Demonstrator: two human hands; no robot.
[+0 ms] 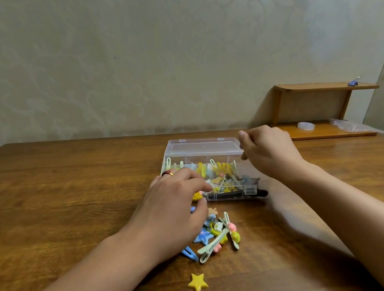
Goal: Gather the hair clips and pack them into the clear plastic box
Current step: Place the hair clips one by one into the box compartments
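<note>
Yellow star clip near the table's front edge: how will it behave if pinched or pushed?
The yellow star clip lies flat, so it will likely slide rather than roll. It looks glossy, so maybe slippery on the wooden table. Small, probably light and stiff.

Wood bench (55,192): clear box (210,167) w/ lid up, clip pile (215,234) just in front, yellow star (197,282) nearer, small wooden shelf (318,110) far right.

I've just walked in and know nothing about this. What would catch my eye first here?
Probably the clear plastic box standing open in the middle of the wooden table, stuffed with bright yellow and pastel hair clips. Just in front of it lies a loose pile of clips beside the person's left hand, with a lone yellow star nearest the camera. The right hand is at the box's lid corner.
</note>
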